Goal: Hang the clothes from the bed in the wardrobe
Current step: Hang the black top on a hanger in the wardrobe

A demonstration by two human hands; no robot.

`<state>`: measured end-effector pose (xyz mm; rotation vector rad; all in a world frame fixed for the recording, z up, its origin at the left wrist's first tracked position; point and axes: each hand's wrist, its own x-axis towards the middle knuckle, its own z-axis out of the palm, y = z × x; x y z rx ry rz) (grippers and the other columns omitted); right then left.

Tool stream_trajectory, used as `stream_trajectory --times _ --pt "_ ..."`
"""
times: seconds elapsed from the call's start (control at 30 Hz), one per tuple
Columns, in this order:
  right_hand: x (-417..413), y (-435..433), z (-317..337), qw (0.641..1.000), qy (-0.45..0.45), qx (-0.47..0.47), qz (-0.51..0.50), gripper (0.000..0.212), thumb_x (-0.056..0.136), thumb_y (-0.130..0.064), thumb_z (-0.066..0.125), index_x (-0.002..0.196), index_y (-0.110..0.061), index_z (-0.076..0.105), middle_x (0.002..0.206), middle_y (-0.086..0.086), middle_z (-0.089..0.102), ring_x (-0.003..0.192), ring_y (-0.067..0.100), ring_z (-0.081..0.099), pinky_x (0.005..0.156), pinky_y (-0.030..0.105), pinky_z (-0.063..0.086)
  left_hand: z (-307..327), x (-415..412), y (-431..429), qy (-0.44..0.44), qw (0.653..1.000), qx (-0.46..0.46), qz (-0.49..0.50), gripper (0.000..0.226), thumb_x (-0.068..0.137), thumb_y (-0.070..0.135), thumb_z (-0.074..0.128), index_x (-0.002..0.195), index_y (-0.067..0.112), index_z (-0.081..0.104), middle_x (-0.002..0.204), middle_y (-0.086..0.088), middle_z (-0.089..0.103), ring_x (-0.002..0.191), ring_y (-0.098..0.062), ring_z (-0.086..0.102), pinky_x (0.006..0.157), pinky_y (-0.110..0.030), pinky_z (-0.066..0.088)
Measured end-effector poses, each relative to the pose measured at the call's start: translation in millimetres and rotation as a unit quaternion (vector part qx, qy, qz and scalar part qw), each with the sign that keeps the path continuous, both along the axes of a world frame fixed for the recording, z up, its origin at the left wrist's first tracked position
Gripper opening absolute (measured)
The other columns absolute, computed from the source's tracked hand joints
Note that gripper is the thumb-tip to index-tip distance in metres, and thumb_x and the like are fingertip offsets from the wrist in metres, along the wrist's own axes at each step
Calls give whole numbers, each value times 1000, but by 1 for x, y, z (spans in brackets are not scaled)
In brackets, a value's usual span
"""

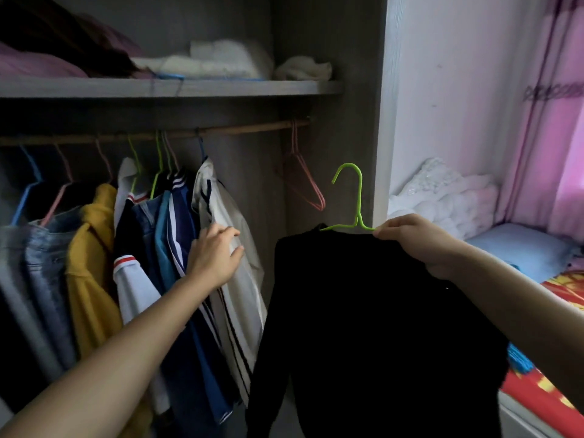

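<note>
Now the right hand is pinching the green wire hanger, probably the surest hold on the limp black top dangling before the wardrobe, while the open-fingered left hand is pressing hung clothes aside.

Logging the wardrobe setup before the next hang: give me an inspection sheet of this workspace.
Surface: wooden rail, bare stretch between the hung clothes and an empty pink hanger.
Job's things: black top on green hanger, not yet on the rail.
Clutter: folded white textiles on the shelf.
Grippers: left hand flat against the hung clothes; right hand pinches the green hanger's shoulder.
Cables: nothing seen.
Surroundings: bed with red cover at right, pink curtain behind it.
</note>
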<state>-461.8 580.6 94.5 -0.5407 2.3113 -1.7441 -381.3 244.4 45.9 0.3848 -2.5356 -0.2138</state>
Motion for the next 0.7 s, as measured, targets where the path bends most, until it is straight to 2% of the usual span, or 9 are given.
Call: stream_trajectory --times 0.07,0.17,0.27,0.33,0.4,0.5,0.53,0.6,0.7 --pt "-3 -15 8 998 -47 -34 14 18 94 -8 59 78 -4 68 57 6 65 45 15 61 44 22 50 8 -5 -9 13 999 -33 21 35 93 31 54 125 17 56 128 -6 47 115 -28 43 93 -43 38" --pt "-17 -47 26 993 -86 -68 33 18 95 -8 58 83 -2 70 64 8 68 50 17 66 49 24 54 21 -12 -20 17 998 -44 37 38 94 29 52 129 16 53 132 -7 45 117 -29 43 94 -44 40" --pt "-36 -88 45 992 -87 -70 51 18 95 -10 58 98 2 70 74 10 70 61 19 69 65 30 60 30 -19 -33 11 998 -47 37 39 95 29 49 133 18 50 133 -7 44 120 -28 41 97 -44 39" --pt "-51 -123 56 995 -64 -61 55 19 95 -12 59 103 3 67 80 12 68 67 22 67 77 37 59 33 -24 -44 10 997 -57 43 40 96 30 49 134 19 48 133 -6 45 122 -28 41 98 -42 38" --pt "-68 -159 65 997 -29 -53 54 19 95 -13 59 102 4 65 79 13 66 61 22 65 69 36 58 37 -29 -54 5 996 -71 53 40 97 32 48 135 20 47 132 -5 45 121 -27 41 98 -41 36" --pt "-99 -214 78 997 4 -56 47 17 96 -14 58 91 1 63 69 10 61 41 15 60 40 21 50 44 -39 -69 0 991 -106 79 41 97 35 46 135 20 47 129 -5 46 121 -26 41 99 -40 34" --pt "-109 -230 82 997 8 -58 47 17 96 -15 58 93 2 63 69 9 60 41 15 59 35 18 45 46 -43 -73 0 989 -118 85 41 97 36 46 134 20 48 127 -5 47 120 -27 41 98 -40 33" --pt "-131 -262 91 997 15 -60 48 22 95 -17 59 107 3 61 71 8 59 51 17 58 35 17 41 51 -52 -81 2 985 -149 87 40 96 37 46 133 20 49 125 -5 48 119 -27 42 97 -41 33" --pt "-156 -302 97 994 19 -88 63 26 95 -12 57 114 5 58 80 12 61 65 21 58 53 27 46 56 -62 -90 1 983 -171 72 38 96 37 47 129 19 52 122 -3 50 116 -26 44 95 -39 34"
